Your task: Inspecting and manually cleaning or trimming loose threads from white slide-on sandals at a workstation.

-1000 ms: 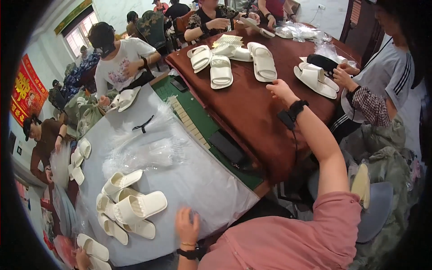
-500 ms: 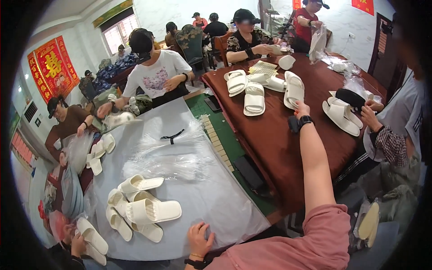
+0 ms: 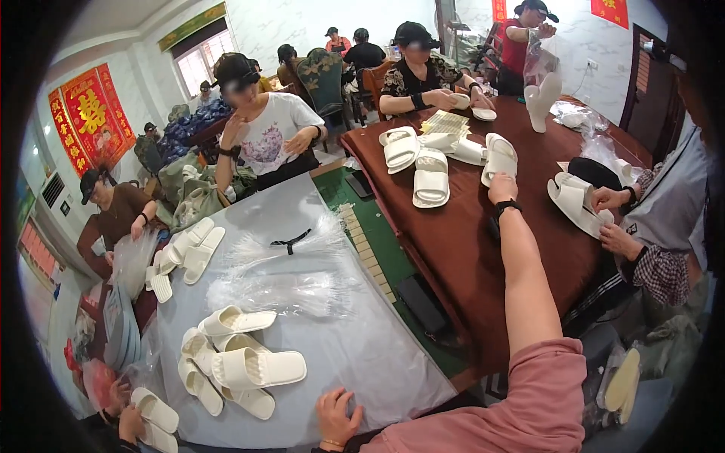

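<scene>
Stretched far across the brown-covered table, my right hand (image 3: 502,189) is closed on the near end of a white slipper (image 3: 501,153). Other white slippers (image 3: 430,177) lie just left of it, beside a yellowish stack of sheets (image 3: 444,124). My left hand (image 3: 337,417) rests on the near edge of the grey-covered table (image 3: 377,355), fingers bent slightly and apart, with nothing in it. A pile of white slippers (image 3: 257,368) lies to its left. Farther back are clear plastic bags (image 3: 287,293) and a black strap (image 3: 291,242).
Co-workers sit and stand around both tables; one at the right handles a white slipper (image 3: 578,208). More slippers (image 3: 198,249) lie at the grey table's far left. A green strip (image 3: 362,234) with a dark case (image 3: 423,306) runs between the tables.
The person in the white shirt has put a pair of slippers on the grey table and raised a hand. At the back, a person lifts a bagged pair. My right hand keeps its grip.
</scene>
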The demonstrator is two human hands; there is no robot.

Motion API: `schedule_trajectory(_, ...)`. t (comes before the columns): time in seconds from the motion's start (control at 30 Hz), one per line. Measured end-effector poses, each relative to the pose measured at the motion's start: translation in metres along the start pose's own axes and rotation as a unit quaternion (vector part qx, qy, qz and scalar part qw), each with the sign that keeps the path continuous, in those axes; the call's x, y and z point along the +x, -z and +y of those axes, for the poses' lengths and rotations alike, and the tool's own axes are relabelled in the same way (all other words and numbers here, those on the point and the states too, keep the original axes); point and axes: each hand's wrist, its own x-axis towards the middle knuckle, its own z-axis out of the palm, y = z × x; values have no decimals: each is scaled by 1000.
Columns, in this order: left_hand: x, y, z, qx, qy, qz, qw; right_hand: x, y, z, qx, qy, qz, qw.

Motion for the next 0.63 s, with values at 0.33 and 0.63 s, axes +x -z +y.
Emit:
schedule_trajectory(0.33, -7, -2, -6, 0, 3, -15, 1000, -78, 49, 1, -114, 198, 32, 973)
schedule_trajectory(0.63, 39, -11, 24, -654, 236, -211, 687, -284, 179, -48, -34, 315, -175, 932)
